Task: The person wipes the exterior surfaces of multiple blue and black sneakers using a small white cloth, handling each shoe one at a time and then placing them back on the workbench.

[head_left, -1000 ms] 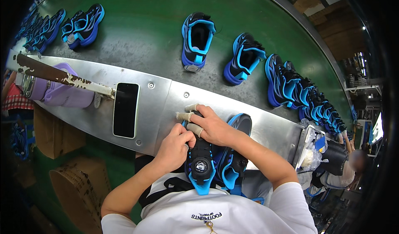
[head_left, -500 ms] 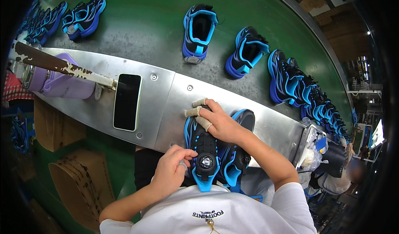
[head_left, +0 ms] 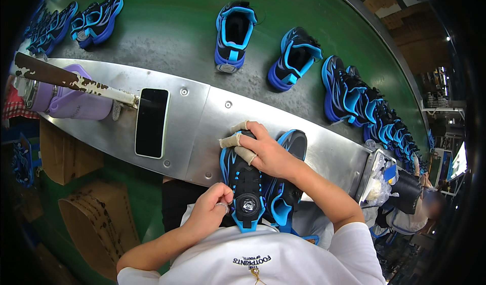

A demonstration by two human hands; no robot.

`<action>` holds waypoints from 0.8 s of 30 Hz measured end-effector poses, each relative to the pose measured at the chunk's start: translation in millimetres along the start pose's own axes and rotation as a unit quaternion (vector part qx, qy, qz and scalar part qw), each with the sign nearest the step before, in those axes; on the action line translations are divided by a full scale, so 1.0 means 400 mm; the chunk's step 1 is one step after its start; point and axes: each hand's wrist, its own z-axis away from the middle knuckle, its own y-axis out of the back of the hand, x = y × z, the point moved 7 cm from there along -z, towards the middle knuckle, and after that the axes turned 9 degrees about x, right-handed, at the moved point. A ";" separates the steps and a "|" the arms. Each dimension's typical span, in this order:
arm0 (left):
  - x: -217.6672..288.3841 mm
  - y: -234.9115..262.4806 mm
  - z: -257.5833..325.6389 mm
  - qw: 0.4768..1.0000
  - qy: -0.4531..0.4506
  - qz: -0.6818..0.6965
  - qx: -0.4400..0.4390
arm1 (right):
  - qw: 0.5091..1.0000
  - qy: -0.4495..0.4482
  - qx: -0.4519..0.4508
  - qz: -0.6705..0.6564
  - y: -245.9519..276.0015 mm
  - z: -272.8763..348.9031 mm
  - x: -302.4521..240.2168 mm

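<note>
A black and blue sneaker (head_left: pixel 245 181) rests at the near edge of the metal ledge, toe pointing away from me. A round black dial (head_left: pixel 248 206) sits on its tongue. My right hand (head_left: pixel 273 156), with beige covers on several fingers, is closed over the toe of this shoe. Its mate (head_left: pixel 293 151) stands close against it on the right, partly behind my right wrist. Beside the dial, at the shoe's left side, my left hand (head_left: pixel 208 207) has its fingers curled into a pinch. Whatever is between those fingertips is hidden.
A phone (head_left: pixel 152 123) lies on the metal ledge (head_left: pixel 215 118), near a purple bottle (head_left: pixel 83 105) and a chipped metal bar (head_left: pixel 76 80). Several matching sneakers (head_left: pixel 235 37) stand on the green belt (head_left: pixel 167 22). Cardboard boxes (head_left: pixel 98 224) are at lower left; another person (head_left: pixel 410 214) sits at far right.
My left hand has drawn slightly left and down from the dial, its fingers curling tighter. My right hand stays on the toe. The whole view has shifted a little.
</note>
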 end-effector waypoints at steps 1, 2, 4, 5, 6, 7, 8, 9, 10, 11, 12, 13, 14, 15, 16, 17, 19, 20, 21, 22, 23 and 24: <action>-0.001 -0.003 0.008 1.000 0.000 0.000 -0.002 | 1.000 -0.004 0.001 0.003 0.007 0.007 0.006; -0.001 -0.006 0.018 1.000 -0.002 0.016 0.001 | 1.000 -0.008 0.002 0.006 0.014 0.014 0.011; 0.014 -0.009 0.028 1.000 -0.006 0.030 0.003 | 1.000 -0.011 0.002 0.003 0.032 0.014 0.011; 0.035 -0.007 0.029 0.998 -0.029 0.049 0.011 | 1.000 -0.012 0.002 -0.001 0.042 0.012 0.010; 0.057 -0.006 0.035 0.996 -0.053 0.069 0.019 | 1.000 -0.010 0.004 -0.001 0.050 0.013 0.010; 0.082 -0.015 0.050 0.996 -0.055 0.067 0.018 | 0.999 -0.029 0.030 -0.006 0.066 0.019 0.022; 0.108 -0.014 0.071 0.993 -0.036 0.091 0.060 | 0.997 -0.050 0.057 -0.012 0.082 0.029 0.031; 0.120 -0.013 0.088 0.988 -0.017 0.116 0.102 | 0.997 -0.049 0.061 -0.011 0.087 0.039 0.026; 0.108 -0.039 0.108 0.989 0.012 0.143 0.017 | 0.993 -0.079 0.084 0.001 0.090 0.050 0.026; 0.075 -0.086 0.138 0.976 0.128 0.164 -0.067 | 0.988 -0.108 0.107 0.013 0.093 0.064 0.027; 0.054 -0.126 0.155 0.957 0.191 0.200 -0.088 | 0.983 -0.112 0.144 0.017 0.099 0.078 0.023; 0.043 -0.179 0.174 0.932 0.254 0.233 -0.108 | 0.983 -0.109 0.148 0.016 0.099 0.094 0.018; 0.031 -0.214 0.172 0.927 0.243 0.270 -0.096 | 0.981 -0.125 0.149 0.014 0.106 0.110 0.015; 0.021 -0.245 0.174 0.928 0.240 0.268 -0.095 | 0.978 -0.142 0.150 0.011 0.118 0.132 0.016; 0.025 -0.269 0.166 0.928 0.221 0.289 -0.081 | 0.978 -0.139 0.155 0.011 0.133 0.156 0.019; 0.036 -0.295 0.164 0.926 0.203 0.309 -0.068 | 0.980 -0.089 0.170 0.051 0.154 0.180 0.008; 0.046 -0.338 0.167 0.953 0.183 0.241 -0.020 | 0.977 -0.036 0.190 0.090 0.211 0.230 -0.015; 0.049 -0.353 0.168 0.964 0.154 0.215 0.013 | 0.983 -0.026 0.156 0.096 0.247 0.254 -0.042; 0.051 -0.363 0.168 0.973 0.124 0.189 0.045 | 0.987 -0.015 0.122 0.102 0.282 0.279 -0.063; 0.049 -0.386 0.171 0.978 0.124 0.161 0.048 | 0.995 -0.059 0.040 -0.069 0.299 0.316 -0.061; 0.049 -0.417 0.176 0.979 0.123 0.156 0.047 | 0.993 -0.020 -0.057 -0.102 0.298 0.352 -0.069; 0.059 -0.442 0.181 0.980 0.091 0.167 0.064 | 0.991 0.003 -0.085 -0.103 0.305 0.390 -0.093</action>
